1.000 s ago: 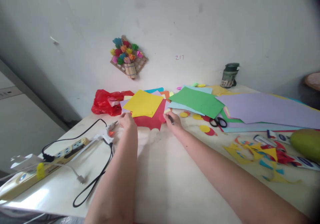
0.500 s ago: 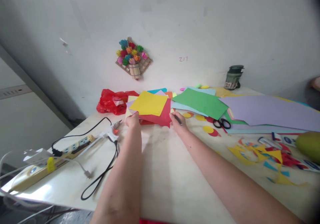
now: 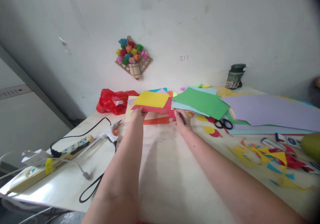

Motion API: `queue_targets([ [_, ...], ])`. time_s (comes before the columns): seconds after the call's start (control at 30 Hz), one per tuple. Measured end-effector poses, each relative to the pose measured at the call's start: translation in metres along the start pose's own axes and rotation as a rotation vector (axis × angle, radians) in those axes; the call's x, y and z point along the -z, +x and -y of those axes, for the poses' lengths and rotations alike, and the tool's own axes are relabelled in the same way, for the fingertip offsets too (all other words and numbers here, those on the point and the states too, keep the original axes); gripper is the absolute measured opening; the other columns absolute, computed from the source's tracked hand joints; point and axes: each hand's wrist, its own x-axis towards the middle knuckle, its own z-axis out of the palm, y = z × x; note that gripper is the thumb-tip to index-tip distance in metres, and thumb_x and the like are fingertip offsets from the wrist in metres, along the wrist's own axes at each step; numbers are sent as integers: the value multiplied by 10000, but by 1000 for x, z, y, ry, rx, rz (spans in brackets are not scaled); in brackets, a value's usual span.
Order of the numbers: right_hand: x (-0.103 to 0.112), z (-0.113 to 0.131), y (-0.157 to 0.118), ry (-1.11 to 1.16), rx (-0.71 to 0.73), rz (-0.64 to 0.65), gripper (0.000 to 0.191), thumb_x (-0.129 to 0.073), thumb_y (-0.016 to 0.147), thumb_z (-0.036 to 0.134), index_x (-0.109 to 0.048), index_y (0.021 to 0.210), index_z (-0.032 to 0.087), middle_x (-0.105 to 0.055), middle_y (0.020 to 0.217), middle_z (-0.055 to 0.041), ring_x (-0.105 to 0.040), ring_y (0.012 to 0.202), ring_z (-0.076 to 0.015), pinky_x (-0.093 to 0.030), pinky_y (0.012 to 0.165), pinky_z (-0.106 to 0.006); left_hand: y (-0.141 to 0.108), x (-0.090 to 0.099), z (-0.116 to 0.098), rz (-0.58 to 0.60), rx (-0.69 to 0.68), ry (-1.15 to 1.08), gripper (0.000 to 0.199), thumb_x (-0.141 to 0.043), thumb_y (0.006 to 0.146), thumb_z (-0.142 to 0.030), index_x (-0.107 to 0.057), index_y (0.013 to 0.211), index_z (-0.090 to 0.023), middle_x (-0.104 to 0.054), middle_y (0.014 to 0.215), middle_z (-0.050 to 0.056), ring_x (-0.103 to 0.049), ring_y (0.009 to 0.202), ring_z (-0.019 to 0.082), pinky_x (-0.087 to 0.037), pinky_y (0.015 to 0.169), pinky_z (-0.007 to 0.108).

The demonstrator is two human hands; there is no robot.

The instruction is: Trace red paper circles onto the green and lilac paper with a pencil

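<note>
My left hand (image 3: 138, 115) is closed on the near edge of a red sheet of paper (image 3: 160, 109), which looks lifted. On top of it lies a yellow sheet (image 3: 151, 99). An orange sheet (image 3: 157, 120) shows below the red edge. My right hand (image 3: 183, 120) is closed around a dark pen (image 3: 182, 119). At its fingertips is a small rounded red paper piece (image 3: 172, 114); whether it is joined to the sheet I cannot tell. A green sheet (image 3: 201, 102) lies just beyond my right hand, and black-handled scissors (image 3: 223, 123) lie right of it.
A glue gun (image 3: 112, 132) and a power strip (image 3: 70, 150) with loose cables occupy the left. To the right are paper scraps (image 3: 265, 157), a large lilac sheet (image 3: 270, 110) and a green bottle (image 3: 235, 76). A red plastic bag (image 3: 112, 101) sits by the wall.
The near edge of the red sheet has gone up and away, baring the orange sheet. My left hand has shifted slightly right. The rounded red piece now shows at my right fingertips.
</note>
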Motion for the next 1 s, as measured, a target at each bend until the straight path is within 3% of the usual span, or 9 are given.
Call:
queue_targets([
  [0.13, -6, 5, -2, 131, -61, 58, 362, -464, 659, 544, -461, 788, 206, -530, 633, 20, -564, 487, -123, -425, 424, -215, -4, 2, 8, 4, 62, -24, 266, -465, 730, -22, -493, 930, -195, -575, 770, 9, -606, 667, 117, -523, 601, 241],
  [0.33, -8, 5, 1, 174, -23, 74, 278, -503, 663, 474, -460, 733, 207, -455, 623, 37, -512, 515, -98, -486, 532, -255, -4, 11, 16, 31, 132, -16, 266, -417, 759, -63, -467, 992, -179, -586, 779, 43, -617, 697, 158, -535, 603, 301],
  [0.5, -10, 8, 4, 112, 20, 159, 254, -481, 673, 459, -463, 687, 206, -446, 630, 29, -479, 586, -105, -480, 578, -255, -1, 12, 24, 34, 128, 38, 259, -426, 768, -58, -476, 998, -167, -591, 751, 45, -622, 669, 167, -537, 573, 298],
  [0.7, -8, 15, 4, -159, 151, 211, 243, -428, 716, 438, -466, 676, 202, -483, 620, 14, -470, 604, -120, -423, 558, -236, 1, 11, 32, 35, 100, 102, 199, -470, 788, -131, -492, 985, -126, -588, 698, 60, -620, 613, 173, -536, 524, 278],
  [0.8, -9, 14, 7, -116, 111, 213, 245, -436, 711, 445, -460, 674, 204, -488, 637, 12, -496, 606, -125, -427, 537, -241, -3, 13, 31, 30, 95, 129, 183, -496, 786, -168, -507, 968, -147, -594, 691, 55, -623, 617, 165, -533, 530, 270],
  [0.9, -12, 10, 13, 9, 52, 199, 255, -459, 694, 465, -447, 685, 211, -494, 659, 14, -537, 607, -134, -437, 506, -245, -9, 17, 25, 38, 108, 166, 216, -521, 780, -313, -544, 902, -136, -605, 675, 87, -630, 637, 190, -529, 533, 287],
  [1.0, -17, 7, 21, 130, 36, 151, 269, -485, 677, 477, -434, 684, 213, -484, 649, 22, -555, 579, -132, -445, 484, -243, -12, 20, 19, 48, 125, 193, 558, -362, 759, -603, -554, 890, -95, -605, 681, 148, -633, 673, 244, -521, 524, 323],
])
